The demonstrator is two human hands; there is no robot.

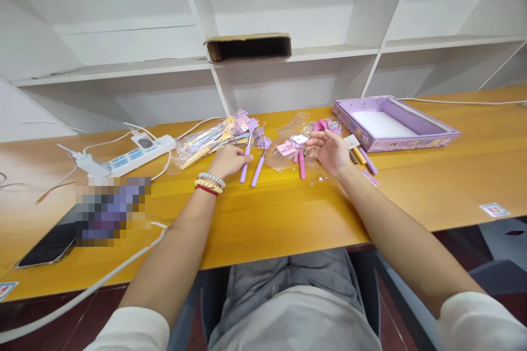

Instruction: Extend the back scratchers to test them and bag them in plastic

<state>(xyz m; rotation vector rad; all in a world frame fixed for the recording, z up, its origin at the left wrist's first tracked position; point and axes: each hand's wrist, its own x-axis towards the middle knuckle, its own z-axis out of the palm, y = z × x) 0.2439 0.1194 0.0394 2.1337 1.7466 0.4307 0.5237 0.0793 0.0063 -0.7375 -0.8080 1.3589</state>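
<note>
My left hand [230, 160] pinches the handle of a light purple back scratcher [243, 173] with a small hand-shaped head. A second purple back scratcher [258, 171] lies just right of it, nearly parallel. Open, with the palm turned partly up and the fingers loosely bent, my right hand [330, 152] is over the pink-headed scratchers [321, 125]. A pink handle [302, 165] lies left of that hand. Yellow [358, 155] and purple [368, 162] handles stick out on its other side. Clear plastic bags [280, 154] and pink labels [286, 148] lie between my hands.
Wrapped scratchers [206, 145] lie at the left near a white power strip [142, 156]. A purple tray-like box [411, 144] stands at the right rear. A phone [47, 241] and a white cable [102, 274] are at the front left. A cardboard box [248, 38] sits on the shelf.
</note>
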